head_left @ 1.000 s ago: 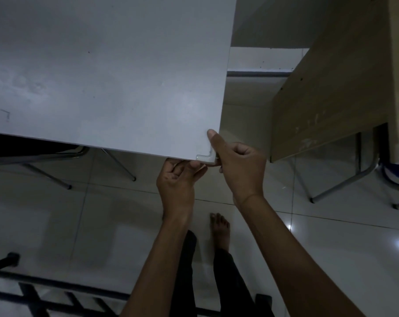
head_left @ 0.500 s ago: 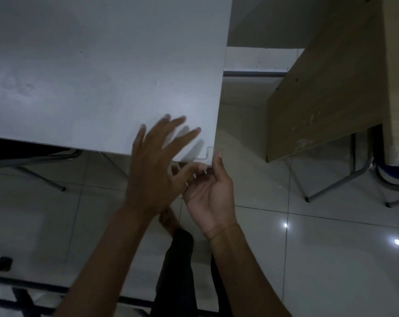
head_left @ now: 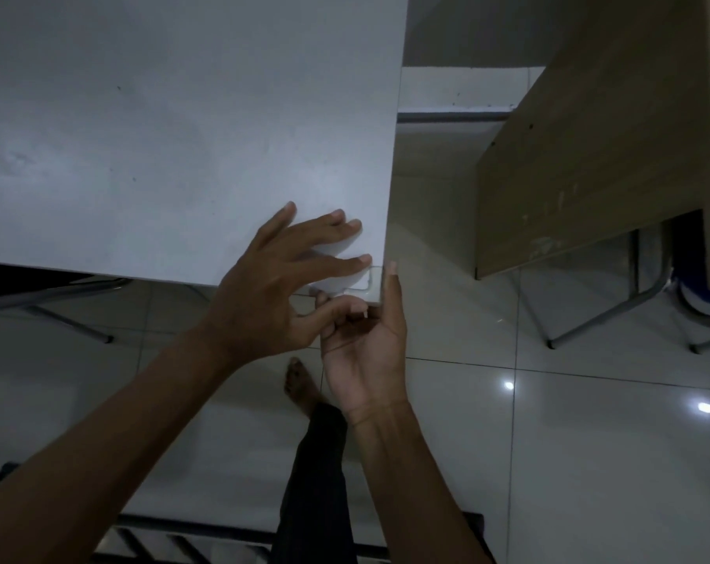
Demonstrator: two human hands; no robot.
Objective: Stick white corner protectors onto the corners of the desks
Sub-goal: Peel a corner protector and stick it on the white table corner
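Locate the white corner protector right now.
In the head view, the corner protector sits on the white desk's near right corner, between the left hand on the desktop and the right hand below the edge.

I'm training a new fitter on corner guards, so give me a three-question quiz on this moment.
1. True or false: the left hand lies with spread fingers on top of the white desk.
2. Which corner of the white desk carries the protector: A near right, B far left, C near left?
3. Which hand is at the corner from below and the side?

Key: 1 true; 2 A; 3 the right hand.
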